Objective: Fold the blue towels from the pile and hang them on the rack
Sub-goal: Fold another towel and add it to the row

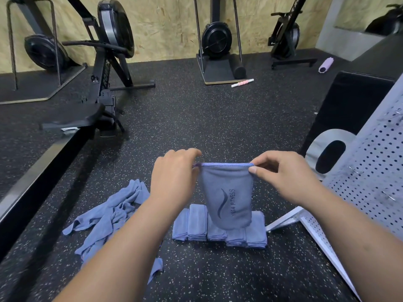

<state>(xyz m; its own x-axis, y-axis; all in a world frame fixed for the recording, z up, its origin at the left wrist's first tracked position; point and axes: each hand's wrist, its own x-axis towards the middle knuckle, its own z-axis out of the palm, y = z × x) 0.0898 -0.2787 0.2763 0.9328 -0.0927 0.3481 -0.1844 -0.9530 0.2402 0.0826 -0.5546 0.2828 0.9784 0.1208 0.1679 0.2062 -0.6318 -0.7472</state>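
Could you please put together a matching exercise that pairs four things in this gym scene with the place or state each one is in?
Things
1. printed towel
2. folded towels
3. loose towel pile
4. white rack

Places or states
A. crumpled on the floor, at the left
B. perforated, standing at the right edge
C. hanging, pinched at its top corners by the left hand and the right hand
D. lined up in a row on the floor, below the hands

Pairs: 1-C, 2-D, 3-A, 4-B

Even, soft indoor light; wide-angle bending at edges, corners perhaps blurred.
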